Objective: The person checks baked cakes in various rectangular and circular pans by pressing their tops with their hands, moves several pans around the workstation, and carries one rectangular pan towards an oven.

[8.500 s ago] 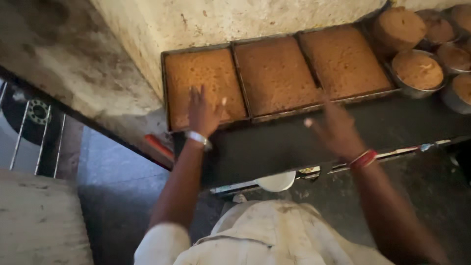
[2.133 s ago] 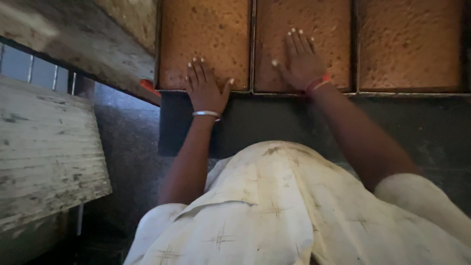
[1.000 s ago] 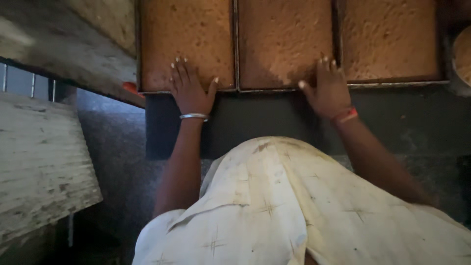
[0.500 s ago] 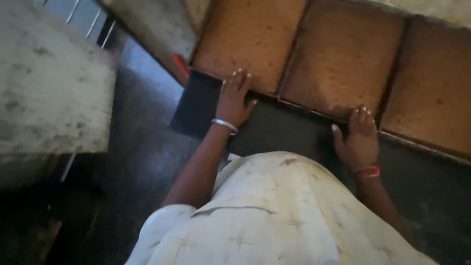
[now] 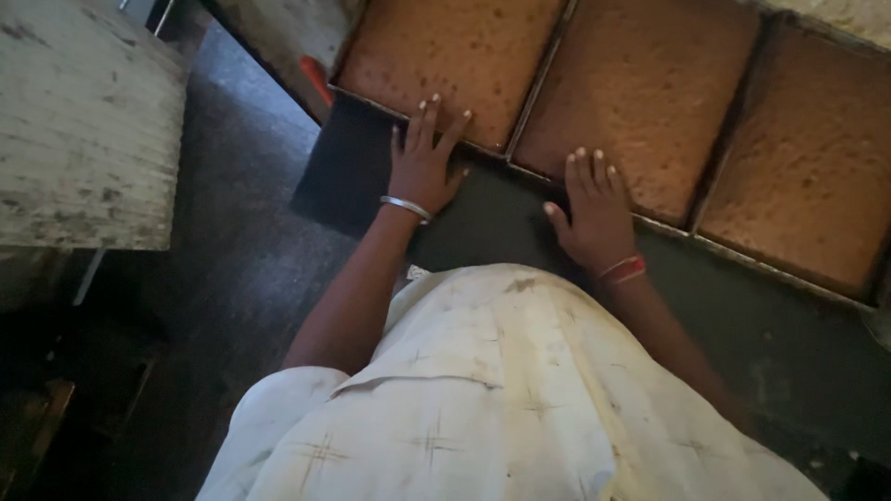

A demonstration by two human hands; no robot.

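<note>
Three rectangular baking tins of brown sponge cake lie side by side on a dark countertop, edges touching, in a row that runs from upper left to lower right of the view.

The left hand lies flat, palm down, fingers spread. Its fingertips rest on the near edge of the left cake tin; the palm lies on the countertop just below the tin rim. A silver bangle circles the left wrist.

The right hand also lies flat, palm down, fingers slightly spread and the thumb held out to the side. Its fingertips rest on the near edge of the middle cake tin; the palm lies on the countertop. A red thread band circles the right wrist. Neither hand grips anything.

The right cake tin lies untouched, well apart from both hands.

A small red object lies just beside the left corner of the left cake tin; its kind cannot be told. A worn pale wooden surface fills the upper left of the view, with dark floor between it and the countertop. The person's cream patterned shirt covers the lower centre.
</note>
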